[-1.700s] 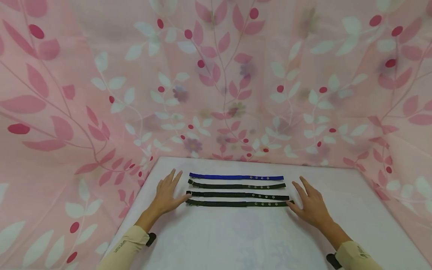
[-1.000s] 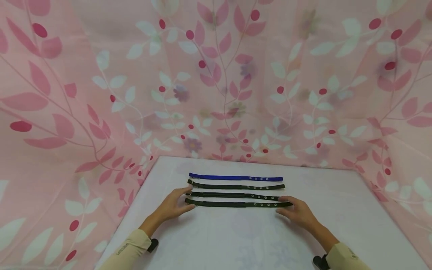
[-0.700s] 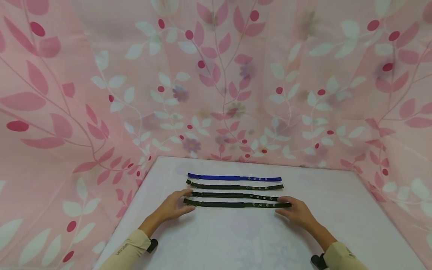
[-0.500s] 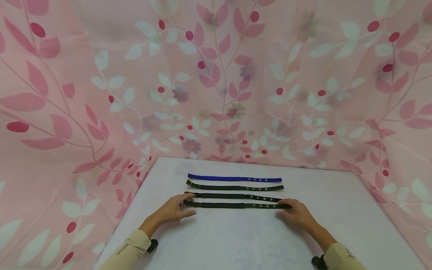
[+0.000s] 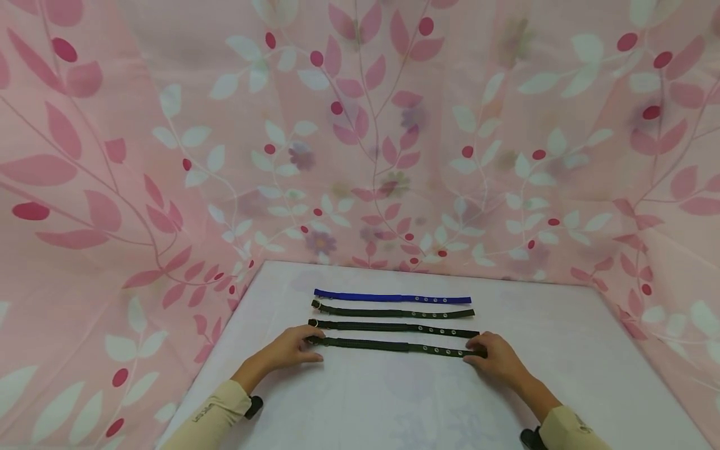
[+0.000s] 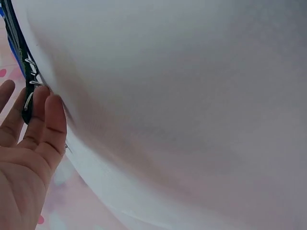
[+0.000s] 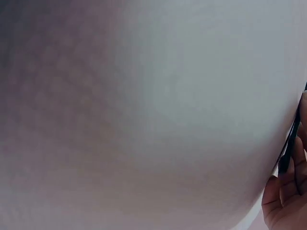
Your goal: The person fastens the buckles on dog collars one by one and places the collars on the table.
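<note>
The left sleeve (image 5: 219, 403), at 7 o'clock in the head view, has small dark letters (image 5: 202, 414) on it, too tiny to read for sure. The right sleeve (image 5: 574, 430), between 4 and 5 o'clock, has a dark mark (image 5: 583, 426) that I can't read either.

There are four thin straps on the white table (image 5: 394, 400): one blue strap (image 5: 365, 297) and three dark ones. Each has four shiny little rings showing near its 3 o'clock end.

The closest dark strap (image 5: 371, 344) is near 6 o'clock, and its 3 o'clock end dips closer to the person. The right hand (image 5: 497, 357) pinches that end. The left hand (image 5: 288, 350), at 7 o'clock, is at its 9 o'clock end. That thumb and finger stand apart, and I can't tell if the hand grips the strap.

The second dark strap (image 5: 371, 326) lies just past it, then the third dark strap (image 5: 371, 312), then the blue one, nearest 12 o'clock.
</note>
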The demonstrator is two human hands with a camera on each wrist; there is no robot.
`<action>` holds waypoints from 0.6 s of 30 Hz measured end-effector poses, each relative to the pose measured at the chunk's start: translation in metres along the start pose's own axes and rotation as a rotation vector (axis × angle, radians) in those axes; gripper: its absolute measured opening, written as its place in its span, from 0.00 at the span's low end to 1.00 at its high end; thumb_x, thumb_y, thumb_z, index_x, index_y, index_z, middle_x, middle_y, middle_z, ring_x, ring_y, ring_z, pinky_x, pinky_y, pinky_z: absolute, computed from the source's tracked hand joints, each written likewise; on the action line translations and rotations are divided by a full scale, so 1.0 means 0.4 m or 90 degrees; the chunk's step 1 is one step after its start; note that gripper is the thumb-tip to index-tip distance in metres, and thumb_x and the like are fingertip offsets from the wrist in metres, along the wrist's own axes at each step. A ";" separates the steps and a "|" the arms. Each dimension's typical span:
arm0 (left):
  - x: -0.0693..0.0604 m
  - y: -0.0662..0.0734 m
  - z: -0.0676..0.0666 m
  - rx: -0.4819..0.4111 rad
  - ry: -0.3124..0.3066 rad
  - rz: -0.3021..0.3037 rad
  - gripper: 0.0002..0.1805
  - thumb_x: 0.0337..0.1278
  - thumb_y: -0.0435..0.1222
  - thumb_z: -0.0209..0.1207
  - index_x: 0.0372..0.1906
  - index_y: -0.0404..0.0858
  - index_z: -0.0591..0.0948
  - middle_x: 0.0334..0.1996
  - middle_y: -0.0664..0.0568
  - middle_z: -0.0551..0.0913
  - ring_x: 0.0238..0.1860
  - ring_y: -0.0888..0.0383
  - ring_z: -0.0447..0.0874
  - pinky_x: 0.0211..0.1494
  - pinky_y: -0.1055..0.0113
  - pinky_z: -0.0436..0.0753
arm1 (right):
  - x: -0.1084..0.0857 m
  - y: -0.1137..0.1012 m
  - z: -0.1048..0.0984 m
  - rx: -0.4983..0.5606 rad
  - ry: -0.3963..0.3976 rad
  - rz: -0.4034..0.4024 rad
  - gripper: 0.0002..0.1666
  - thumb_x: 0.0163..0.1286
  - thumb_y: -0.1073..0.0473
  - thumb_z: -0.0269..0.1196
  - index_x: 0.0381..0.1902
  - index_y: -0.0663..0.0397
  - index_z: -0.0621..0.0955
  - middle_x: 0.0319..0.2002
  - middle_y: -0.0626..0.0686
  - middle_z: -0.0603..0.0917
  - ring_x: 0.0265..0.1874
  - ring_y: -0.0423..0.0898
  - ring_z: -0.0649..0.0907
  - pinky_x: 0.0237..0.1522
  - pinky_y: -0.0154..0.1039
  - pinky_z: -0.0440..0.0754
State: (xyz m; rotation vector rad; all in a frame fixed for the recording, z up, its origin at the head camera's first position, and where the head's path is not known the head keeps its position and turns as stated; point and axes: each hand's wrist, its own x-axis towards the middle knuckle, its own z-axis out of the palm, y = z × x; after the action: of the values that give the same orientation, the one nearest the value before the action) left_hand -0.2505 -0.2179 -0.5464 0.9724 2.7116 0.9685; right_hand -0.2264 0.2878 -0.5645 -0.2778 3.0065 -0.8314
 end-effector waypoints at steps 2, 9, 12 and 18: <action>0.001 -0.002 -0.001 -0.005 -0.004 0.003 0.23 0.53 0.44 0.71 0.53 0.39 0.81 0.47 0.49 0.84 0.40 0.60 0.81 0.42 0.69 0.81 | -0.003 -0.004 0.001 0.008 -0.014 0.025 0.14 0.54 0.55 0.76 0.37 0.51 0.85 0.32 0.46 0.81 0.33 0.40 0.77 0.40 0.41 0.78; 0.003 -0.004 -0.005 0.040 -0.031 0.001 0.15 0.55 0.34 0.69 0.48 0.35 0.84 0.39 0.52 0.85 0.35 0.67 0.77 0.39 0.70 0.80 | -0.022 -0.021 -0.002 0.017 -0.033 0.061 0.12 0.56 0.56 0.75 0.28 0.49 0.80 0.24 0.45 0.76 0.27 0.42 0.72 0.29 0.34 0.69; 0.001 -0.002 -0.005 0.049 -0.051 -0.011 0.14 0.53 0.32 0.70 0.45 0.35 0.85 0.35 0.54 0.84 0.34 0.67 0.76 0.38 0.70 0.79 | -0.031 -0.029 -0.005 0.018 -0.044 0.055 0.12 0.57 0.56 0.74 0.27 0.48 0.79 0.23 0.45 0.75 0.26 0.42 0.71 0.27 0.34 0.67; -0.005 0.002 -0.006 0.039 -0.053 -0.032 0.10 0.55 0.32 0.68 0.43 0.40 0.84 0.33 0.57 0.82 0.33 0.67 0.76 0.37 0.69 0.78 | -0.040 -0.036 -0.013 0.049 -0.049 0.067 0.12 0.59 0.54 0.73 0.26 0.47 0.79 0.23 0.44 0.75 0.26 0.41 0.72 0.27 0.33 0.68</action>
State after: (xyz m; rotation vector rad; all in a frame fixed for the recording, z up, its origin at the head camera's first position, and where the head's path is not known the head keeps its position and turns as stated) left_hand -0.2491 -0.2198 -0.5441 0.9275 2.6978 0.8210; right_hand -0.2085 0.2811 -0.5532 -0.1450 2.8811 -0.9034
